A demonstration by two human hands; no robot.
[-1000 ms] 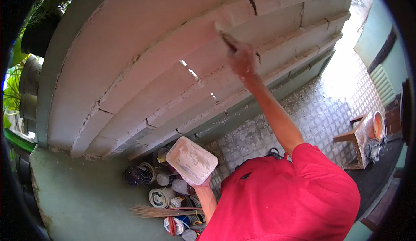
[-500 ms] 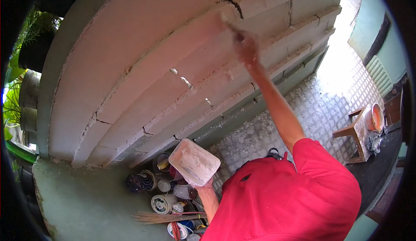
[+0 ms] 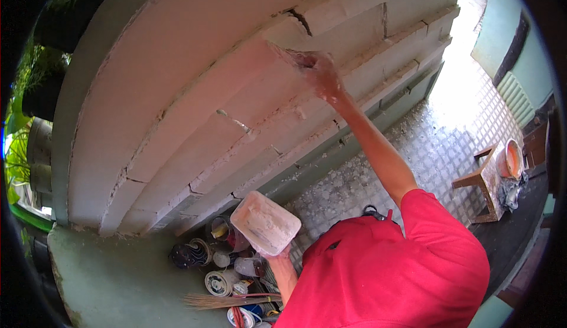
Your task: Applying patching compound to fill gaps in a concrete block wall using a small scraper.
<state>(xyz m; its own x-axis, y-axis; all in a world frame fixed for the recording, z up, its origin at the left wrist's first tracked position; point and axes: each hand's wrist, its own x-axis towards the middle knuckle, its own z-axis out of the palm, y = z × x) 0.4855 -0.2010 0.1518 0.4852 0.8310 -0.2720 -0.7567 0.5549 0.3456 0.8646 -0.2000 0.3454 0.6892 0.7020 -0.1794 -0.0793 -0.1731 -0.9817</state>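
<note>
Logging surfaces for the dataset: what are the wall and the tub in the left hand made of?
Wall: large pale blocks, likely lightweight concrete, matte and chalky, with open joints and a crack. Tub in the left hand: probably thin plastic, rectangular, coated in whitish paste.

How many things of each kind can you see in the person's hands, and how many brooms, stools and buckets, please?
white tub, in the left hand: 1
blurred tool at the wall, in the right hand: 1
broom on the floor: 1
wooden stool: 1
orange bucket on the stool: 1
Total: 5
</note>
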